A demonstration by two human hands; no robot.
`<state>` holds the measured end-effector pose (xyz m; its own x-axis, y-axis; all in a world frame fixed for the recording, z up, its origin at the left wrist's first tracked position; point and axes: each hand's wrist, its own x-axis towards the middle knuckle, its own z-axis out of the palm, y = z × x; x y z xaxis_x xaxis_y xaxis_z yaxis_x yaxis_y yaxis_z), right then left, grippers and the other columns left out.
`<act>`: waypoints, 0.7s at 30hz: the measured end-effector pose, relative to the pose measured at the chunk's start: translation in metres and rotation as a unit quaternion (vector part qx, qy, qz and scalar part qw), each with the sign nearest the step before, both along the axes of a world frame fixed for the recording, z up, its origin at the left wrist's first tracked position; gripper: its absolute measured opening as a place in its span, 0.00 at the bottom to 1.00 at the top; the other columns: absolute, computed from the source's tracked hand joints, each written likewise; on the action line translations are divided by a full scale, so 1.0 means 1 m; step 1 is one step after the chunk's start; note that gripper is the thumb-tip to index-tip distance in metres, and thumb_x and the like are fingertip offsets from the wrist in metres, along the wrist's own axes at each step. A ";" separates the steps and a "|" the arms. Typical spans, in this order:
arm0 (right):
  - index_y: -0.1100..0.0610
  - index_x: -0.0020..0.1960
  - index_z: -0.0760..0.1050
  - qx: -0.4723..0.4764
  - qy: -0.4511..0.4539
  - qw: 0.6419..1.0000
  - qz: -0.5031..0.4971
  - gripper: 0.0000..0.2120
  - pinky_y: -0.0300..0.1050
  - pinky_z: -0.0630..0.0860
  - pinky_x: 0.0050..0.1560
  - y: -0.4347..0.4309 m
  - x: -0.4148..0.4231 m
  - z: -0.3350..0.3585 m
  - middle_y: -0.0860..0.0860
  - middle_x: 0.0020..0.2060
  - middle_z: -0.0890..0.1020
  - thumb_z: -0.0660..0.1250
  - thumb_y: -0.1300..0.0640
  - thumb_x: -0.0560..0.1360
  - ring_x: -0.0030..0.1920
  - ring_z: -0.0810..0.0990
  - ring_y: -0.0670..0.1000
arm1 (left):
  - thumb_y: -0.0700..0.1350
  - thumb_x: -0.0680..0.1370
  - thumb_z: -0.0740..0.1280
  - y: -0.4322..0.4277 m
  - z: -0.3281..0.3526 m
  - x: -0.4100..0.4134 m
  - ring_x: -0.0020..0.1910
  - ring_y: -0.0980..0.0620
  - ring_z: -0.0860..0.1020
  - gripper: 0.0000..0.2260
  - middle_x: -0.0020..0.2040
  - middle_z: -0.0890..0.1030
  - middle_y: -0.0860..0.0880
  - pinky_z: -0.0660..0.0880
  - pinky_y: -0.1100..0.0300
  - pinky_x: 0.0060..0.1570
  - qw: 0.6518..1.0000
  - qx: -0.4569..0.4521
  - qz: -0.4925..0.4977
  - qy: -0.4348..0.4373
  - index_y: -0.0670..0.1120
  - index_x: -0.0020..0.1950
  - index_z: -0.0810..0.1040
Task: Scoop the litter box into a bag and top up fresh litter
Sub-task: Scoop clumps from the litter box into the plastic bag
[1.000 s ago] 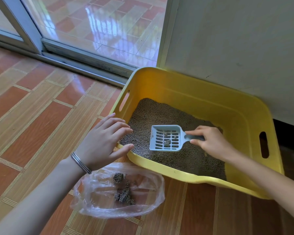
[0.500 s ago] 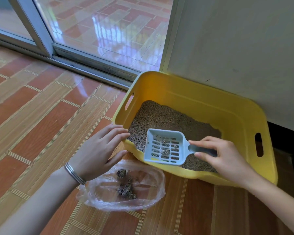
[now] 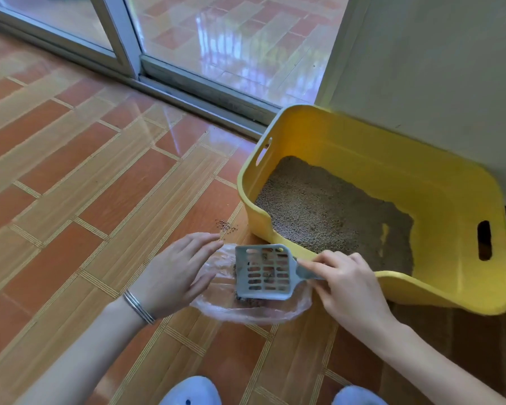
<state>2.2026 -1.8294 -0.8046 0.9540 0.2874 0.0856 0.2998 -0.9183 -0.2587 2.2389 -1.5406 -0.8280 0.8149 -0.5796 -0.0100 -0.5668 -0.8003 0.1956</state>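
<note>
A yellow litter box [image 3: 362, 147] with grey-brown litter [image 3: 327, 211] stands on the tiled floor against the wall. In front of it lies a clear plastic bag [image 3: 246, 312] with dark clumps inside. My right hand [image 3: 345, 285] grips the handle of a grey slotted scoop [image 3: 263, 271], which is turned over above the bag's opening. My left hand [image 3: 178, 270] rests with straight fingers on the bag's left edge, beside the scoop. A bracelet sits on that wrist.
A few spilled litter grains [image 3: 225, 225] lie on the floor left of the box. A sliding glass door [image 3: 187, 39] with a metal track runs along the back. A white wall [image 3: 435, 68] stands behind the box. Two light slippers [image 3: 190, 391] show at the bottom edge.
My right hand has carried the scoop out of the box, over its front rim, and turned it over above the bag. My left hand left the rim and moved to the bag.
</note>
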 end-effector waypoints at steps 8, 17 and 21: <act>0.54 0.53 0.81 -0.114 -0.167 0.976 0.077 0.13 0.47 0.67 0.40 0.001 0.007 -0.034 0.51 0.39 0.81 0.62 0.63 0.73 0.37 0.78 0.55 | 0.55 0.76 0.54 0.025 -0.028 -0.016 0.59 0.46 0.77 0.24 0.60 0.78 0.45 0.75 0.50 0.58 0.998 0.024 0.040 0.044 0.42 0.63 0.76; 0.54 0.52 0.82 -0.121 -0.182 0.971 0.093 0.12 0.46 0.63 0.41 -0.006 0.012 -0.035 0.51 0.39 0.81 0.63 0.62 0.73 0.37 0.78 0.54 | 0.48 0.71 0.73 0.019 -0.030 -0.013 0.57 0.45 0.78 0.20 0.58 0.79 0.45 0.76 0.50 0.55 0.999 0.017 0.023 0.033 0.41 0.60 0.78; 0.53 0.53 0.82 -0.124 -0.171 0.973 0.092 0.12 0.47 0.67 0.39 -0.009 0.008 -0.031 0.51 0.39 0.81 0.65 0.62 0.72 0.37 0.78 0.54 | 0.53 0.77 0.59 0.014 -0.024 -0.009 0.59 0.46 0.77 0.20 0.58 0.79 0.45 0.76 0.51 0.57 0.999 0.027 0.006 0.022 0.42 0.61 0.78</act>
